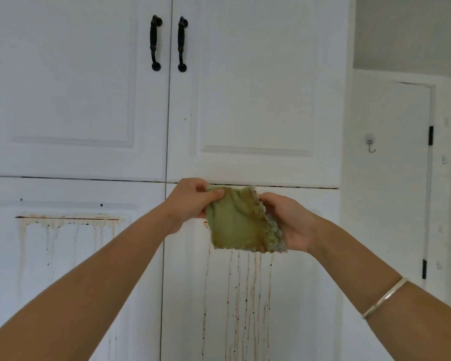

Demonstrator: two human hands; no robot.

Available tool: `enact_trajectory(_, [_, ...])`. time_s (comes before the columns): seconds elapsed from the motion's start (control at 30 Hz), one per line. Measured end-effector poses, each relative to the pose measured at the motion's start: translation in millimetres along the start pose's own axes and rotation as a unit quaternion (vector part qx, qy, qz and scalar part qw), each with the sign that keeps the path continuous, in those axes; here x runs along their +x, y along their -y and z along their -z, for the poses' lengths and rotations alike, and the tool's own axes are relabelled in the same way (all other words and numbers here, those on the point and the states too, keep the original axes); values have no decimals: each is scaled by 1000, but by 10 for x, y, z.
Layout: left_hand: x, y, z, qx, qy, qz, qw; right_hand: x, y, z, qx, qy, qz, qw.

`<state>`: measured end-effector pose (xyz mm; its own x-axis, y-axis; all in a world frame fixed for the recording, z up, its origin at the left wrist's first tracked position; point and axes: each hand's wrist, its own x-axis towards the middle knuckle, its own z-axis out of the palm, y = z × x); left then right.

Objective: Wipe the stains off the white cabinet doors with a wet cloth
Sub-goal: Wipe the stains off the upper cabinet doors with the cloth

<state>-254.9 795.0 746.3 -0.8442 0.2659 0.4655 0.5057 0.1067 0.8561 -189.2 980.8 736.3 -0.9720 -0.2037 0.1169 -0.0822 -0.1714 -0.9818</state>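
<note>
Both hands, left hand (190,198) and right hand (288,221), pinch an unlabelled green cloth (241,221) before the stained lower cabinet doors (71,256).

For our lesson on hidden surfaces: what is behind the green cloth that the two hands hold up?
Behind the cloth is the lower right cabinet door. Brown drip streaks emerge below its edge; where they start is covered by the cloth.

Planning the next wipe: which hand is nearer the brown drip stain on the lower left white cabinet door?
Left. The left hand, pinching the olive-green cloth, is right of that stain; the right hand holds the cloth's other edge, farther right.
</note>
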Motion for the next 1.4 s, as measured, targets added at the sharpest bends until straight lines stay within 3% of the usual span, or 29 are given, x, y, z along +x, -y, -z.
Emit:
enact_trajectory(0.1, [-30,21,15,0,-37,11,999,24,-33,-60,-25,54,12,998])
enact_trajectory(0.2, [-53,14,25,-24,10,51,998,57,-86,-118,-83,99,37,991])
enact_trajectory(0.27, [-84,2,11,-91,72,83,990,100,-116,-145,-129,64,65,987])
enact_trajectory(0.4, [-139,-5,7,-153,120,108,975,155,-145,-203,-251,-61,132,957])
enact_trajectory(0.57, [-152,-8,-59,-86,189,68,976,218,-163,-264,-244,-156,192,938])
enact_trajectory(0.63, [-127,-12,-90,-86,168,47,981,244,-147,-280,-220,-168,182,943])
enact_trajectory(0.73, [-67,-50,-50,-120,131,40,983,233,-80,-220,-88,-54,84,991])
enact_trajectory(0.8, [-11,-87,-9,-125,108,37,986,196,-44,-156,-85,27,75,993])
enact_trajectory(0.87, [63,-146,19,-108,86,29,990,209,20,-96,-121,38,101,987])
enact_trajectory(0.97, [170,-284,31,-96,67,23,993,246,156,-112,-177,-62,163,969])
enact_trajectory(1.07, [303,-458,39,-90,54,-6,994,316,339,-179,-252,-172,222,926])
enact_trajectory(1.27, [626,-947,139,-39,-7,-100,994,401,875,-339,-182,-140,194,954])
enact_trajectory(1.33, [739,-1095,175,10,-28,-132,991,432,1081,-351,-212,-188,227,932])
enact_trajectory(1.4, [861,-1196,236,62,-67,-163,982,454,1291,-355,-233,-274,292,886])
